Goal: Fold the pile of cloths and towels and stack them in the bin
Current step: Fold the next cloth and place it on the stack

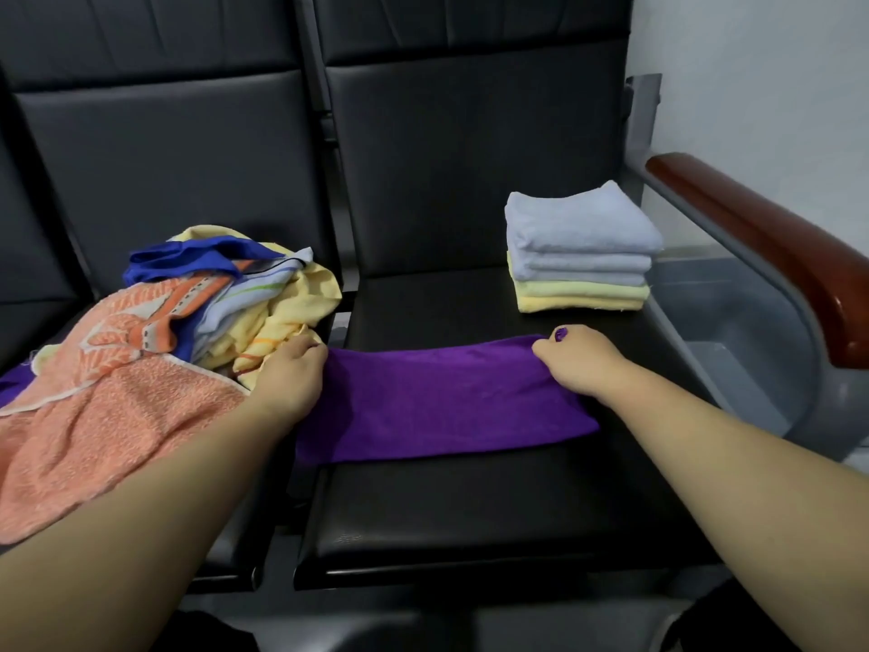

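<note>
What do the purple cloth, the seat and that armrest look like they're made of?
The purple cloth looks like thin microfibre or a smooth knit: matte, with a fine even surface and no visible loops. The seat seems to be black leather or vinyl: smooth, dull sheen, seamed panels. The armrest looks like varnished wood, reddish brown and glossy, though it could be plastic.

Pile (155,322) left, folded stack (580,249) right

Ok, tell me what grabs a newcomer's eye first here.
The purple cloth lies stretched across the black seat, its far edge pinched by the left hand and right hand. To its left sprawls a colourful unfolded pile; behind the right hand stands a neat folded stack.
</note>
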